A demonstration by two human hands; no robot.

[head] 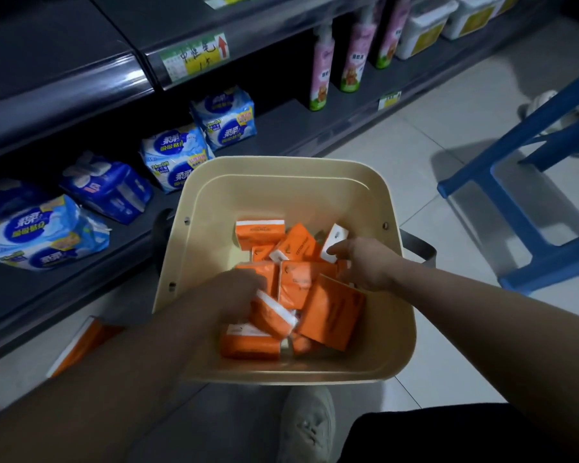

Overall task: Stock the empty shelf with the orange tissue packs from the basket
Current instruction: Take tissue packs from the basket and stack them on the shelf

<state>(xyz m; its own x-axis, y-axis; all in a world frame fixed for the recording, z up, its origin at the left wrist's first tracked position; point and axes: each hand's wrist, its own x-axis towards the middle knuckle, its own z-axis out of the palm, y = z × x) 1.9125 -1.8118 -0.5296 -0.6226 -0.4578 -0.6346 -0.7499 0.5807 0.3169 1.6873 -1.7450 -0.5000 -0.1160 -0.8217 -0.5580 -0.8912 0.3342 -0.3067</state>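
Basket (214,228) | my left hand (234,295): fingers curled on a pack (274,317) | my right hand (365,262): fingers loose over packs (298,242).

We reach both hands into the beige basket (315,182) on the tiled floor (432,145), beside the dark shelf (30,295). Our left hand (238,295) curls round one white-edged pack (276,315) in the heap of orange tissue packs (331,312). Our right hand (365,265) spreads its fingers over the far packs.
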